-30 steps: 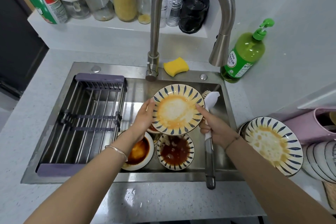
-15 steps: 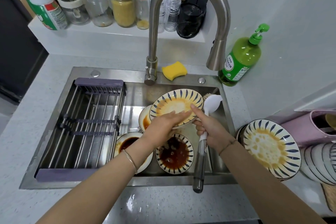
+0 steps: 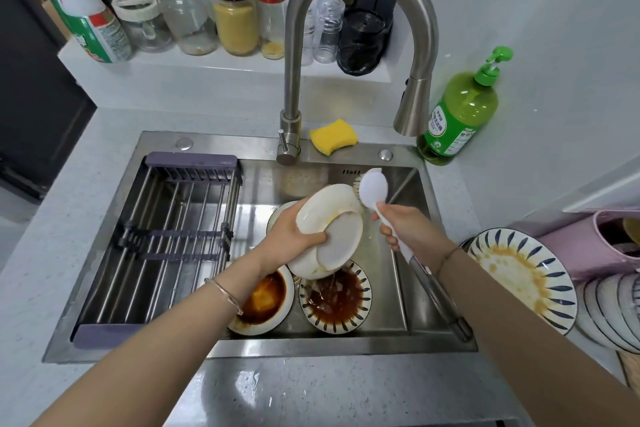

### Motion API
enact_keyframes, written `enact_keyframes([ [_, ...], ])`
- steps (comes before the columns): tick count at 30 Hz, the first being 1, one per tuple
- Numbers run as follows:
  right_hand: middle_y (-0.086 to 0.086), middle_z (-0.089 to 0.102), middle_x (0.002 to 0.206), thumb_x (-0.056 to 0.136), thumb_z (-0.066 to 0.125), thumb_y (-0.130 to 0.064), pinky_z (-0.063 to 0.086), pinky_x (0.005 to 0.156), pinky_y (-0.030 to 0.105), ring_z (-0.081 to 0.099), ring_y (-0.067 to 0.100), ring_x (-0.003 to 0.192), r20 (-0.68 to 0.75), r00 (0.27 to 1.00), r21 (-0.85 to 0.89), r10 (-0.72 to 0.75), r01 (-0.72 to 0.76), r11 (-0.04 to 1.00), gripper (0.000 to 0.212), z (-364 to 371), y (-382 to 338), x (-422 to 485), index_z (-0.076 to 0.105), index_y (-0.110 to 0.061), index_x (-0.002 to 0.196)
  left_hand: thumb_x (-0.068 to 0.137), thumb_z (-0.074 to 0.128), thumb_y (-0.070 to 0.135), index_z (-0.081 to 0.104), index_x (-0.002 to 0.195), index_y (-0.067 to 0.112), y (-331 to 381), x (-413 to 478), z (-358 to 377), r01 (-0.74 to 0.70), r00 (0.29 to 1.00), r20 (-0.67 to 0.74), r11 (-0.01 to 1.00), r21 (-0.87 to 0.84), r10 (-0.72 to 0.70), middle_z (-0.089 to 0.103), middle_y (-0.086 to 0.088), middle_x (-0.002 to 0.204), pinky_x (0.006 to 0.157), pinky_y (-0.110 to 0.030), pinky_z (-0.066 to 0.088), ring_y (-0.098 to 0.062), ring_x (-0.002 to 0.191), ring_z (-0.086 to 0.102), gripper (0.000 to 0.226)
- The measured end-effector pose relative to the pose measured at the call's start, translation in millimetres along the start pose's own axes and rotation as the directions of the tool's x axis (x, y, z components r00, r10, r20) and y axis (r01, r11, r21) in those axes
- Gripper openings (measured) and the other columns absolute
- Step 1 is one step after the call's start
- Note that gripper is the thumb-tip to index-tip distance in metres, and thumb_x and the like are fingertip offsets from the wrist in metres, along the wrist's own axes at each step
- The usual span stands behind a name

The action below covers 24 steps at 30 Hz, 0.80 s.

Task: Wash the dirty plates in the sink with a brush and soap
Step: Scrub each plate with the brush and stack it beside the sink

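A speckled grey countertop (image 3: 52, 253) is laid around a steel sink (image 3: 221, 350), which is backed by a white ledge (image 3: 207, 69) across the upper frame. At the sink's left, a barred drying rack (image 3: 166, 239) is fitted. On the ledge, a jar (image 3: 236, 24) is filled with yellow grains. In the lower centre of the basin, a white bowl (image 3: 263, 302) is coated with brown sauce, and a striped plate (image 3: 336, 302) beside it is pooled with darker sauce. Above them an upturned plate (image 3: 329, 232) is gripped at its rim by the curled fingers of the left hand (image 3: 291, 236). Just beside its far edge, a brush (image 3: 373, 188) is clasped round the handle by the right hand (image 3: 405, 224). At upper right, a green soap bottle (image 3: 460, 111) is stood on the counter. At right, a stained plate (image 3: 519, 274) is stacked on the counter.
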State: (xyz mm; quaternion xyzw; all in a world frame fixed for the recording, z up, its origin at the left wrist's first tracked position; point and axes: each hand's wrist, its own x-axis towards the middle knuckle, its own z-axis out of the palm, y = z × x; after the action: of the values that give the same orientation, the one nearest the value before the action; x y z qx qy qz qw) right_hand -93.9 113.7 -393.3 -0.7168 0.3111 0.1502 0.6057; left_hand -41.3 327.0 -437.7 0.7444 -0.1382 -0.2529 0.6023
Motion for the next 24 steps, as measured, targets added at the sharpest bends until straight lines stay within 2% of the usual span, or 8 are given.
enact_keyframes([
  [3,-0.003,0.041,0.053,0.099,0.047,-0.031,0.03,0.042,0.017,0.036,0.004,0.039,0.101,0.98,-0.211,-0.172,0.19,0.959,0.031,23,-11,-14,0.064,-0.009,0.086,0.08,0.074,-0.001,0.052,0.132,0.017,0,5,3,0.017,1.0,-0.016,1.0,0.011,-0.017,0.062,0.003,0.113,0.081,-0.016,0.046,-0.014,0.104,0.057,0.059],
  [5,0.003,0.054,0.059,0.098,0.049,-0.032,0.041,0.05,0.022,0.05,0.006,0.047,0.209,0.924,-0.419,-0.32,0.38,0.825,0.032,43,-14,-23,0.066,-0.013,0.079,0.079,0.076,-0.003,0.055,0.119,0.018,1,6,4,0.028,0.999,-0.03,1.0,-0.003,-0.028,0.061,0.006,0.102,0.073,-0.008,0.046,-0.005,0.093,0.058,0.05],
  [7,0.006,0.063,0.073,0.097,0.05,-0.036,0.047,0.065,0.031,0.058,0.016,0.065,0.241,0.887,-0.528,-0.395,0.461,0.714,0.034,50,-13,-23,0.066,-0.018,0.072,0.073,0.083,0.006,0.055,0.112,0.025,2,6,2,0.034,0.999,-0.041,0.999,-0.012,-0.034,0.062,0.007,0.101,0.079,-0.014,0.049,-0.006,0.093,0.058,0.052],
  [9,-0.003,0.06,0.07,0.098,0.049,-0.033,0.041,0.062,0.026,0.052,0.01,0.062,0.162,0.905,-0.535,-0.392,0.415,0.736,0.033,35,-15,-15,0.064,-0.019,0.072,0.067,0.08,0.017,0.054,0.122,0.028,2,8,-2,0.021,0.999,-0.044,1.0,0.017,-0.021,0.064,0.004,0.11,0.085,-0.024,0.05,-0.014,0.103,0.059,0.062],
  [12,-0.004,0.047,0.052,0.099,0.049,-0.032,0.034,0.053,0.024,0.043,0.009,0.046,0.015,0.943,-0.437,-0.333,0.306,0.846,0.036,14,-19,-7,0.062,-0.017,0.068,0.066,0.077,0.017,0.053,0.125,0.029,3,8,-8,-0.005,1.0,-0.025,0.998,0.056,0.006,0.063,0.004,0.116,0.081,-0.02,0.046,-0.012,0.105,0.057,0.065],
  [14,-0.006,0.045,0.05,0.099,0.049,-0.031,0.034,0.049,0.021,0.041,0.002,0.041,0.068,0.944,-0.425,-0.324,0.321,0.846,0.035,21,-21,-11,0.062,-0.016,0.071,0.062,0.074,0.022,0.054,0.122,0.03,4,7,-7,-0.007,1.0,-0.021,0.998,0.069,0.009,0.063,0.007,0.112,0.081,-0.022,0.045,-0.012,0.103,0.057,0.064],
  [17,-0.005,0.048,0.055,0.097,0.049,-0.034,0.038,0.058,0.028,0.045,0.01,0.052,0.252,0.9,-0.559,-0.354,0.434,0.707,0.033,45,-18,-25,0.061,-0.022,0.068,0.058,0.076,0.029,0.054,0.107,0.039,5,6,-5,0.001,1.0,-0.026,0.996,0.085,0.002,0.062,0.014,0.102,0.082,-0.026,0.049,-0.011,0.097,0.058,0.054],
  [24,-0.001,0.04,0.052,0.099,0.047,-0.036,0.03,0.053,0.028,0.036,0.014,0.047,0.1,0.943,-0.5,-0.317,0.323,0.803,0.038,15,-27,-10,0.061,-0.015,0.07,0.063,0.067,0.014,0.052,0.118,0.035,12,4,-11,-0.05,0.998,0.045,0.993,0.106,0.045,0.062,0.019,0.104,0.075,-0.007,0.046,0.015,0.09,0.058,0.061],
])
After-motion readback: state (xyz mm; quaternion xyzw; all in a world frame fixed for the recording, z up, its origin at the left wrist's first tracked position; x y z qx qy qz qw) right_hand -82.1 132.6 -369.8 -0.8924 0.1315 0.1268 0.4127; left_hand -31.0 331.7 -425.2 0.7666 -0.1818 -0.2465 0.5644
